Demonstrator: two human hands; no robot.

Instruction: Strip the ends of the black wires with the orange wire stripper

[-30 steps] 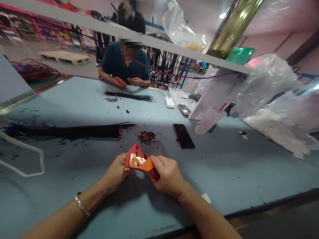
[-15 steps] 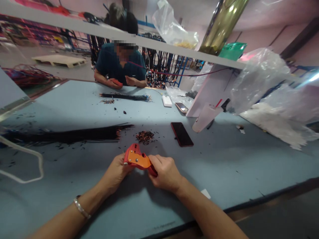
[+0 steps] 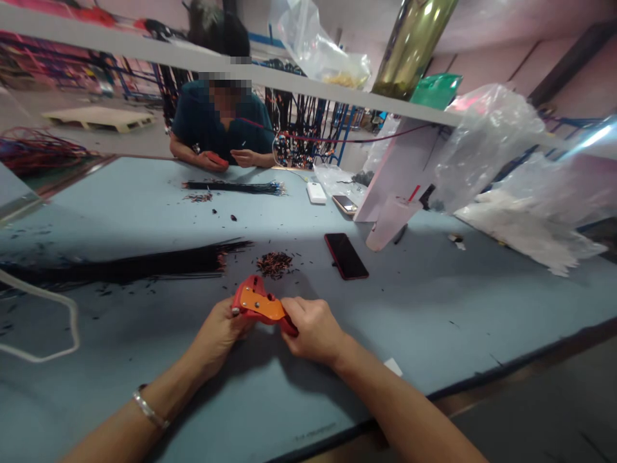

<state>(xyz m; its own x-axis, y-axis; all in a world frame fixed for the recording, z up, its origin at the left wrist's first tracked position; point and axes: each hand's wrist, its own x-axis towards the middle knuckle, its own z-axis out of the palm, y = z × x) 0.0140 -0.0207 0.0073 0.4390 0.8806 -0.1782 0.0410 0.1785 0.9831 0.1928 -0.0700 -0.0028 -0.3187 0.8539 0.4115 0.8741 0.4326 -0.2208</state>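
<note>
Bare forearms, no sleeves — a thin silver bracelet (image 3: 150, 411) circles the left wrist.

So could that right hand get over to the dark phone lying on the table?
Probably yes. The phone lies flat just beyond and right of the right hand, with only bare blue table between, though that hand grips the red-orange hand tool together with the left hand.

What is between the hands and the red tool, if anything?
Nothing visible. The left hand and the right hand both grip the red tool directly, above the table.
</note>
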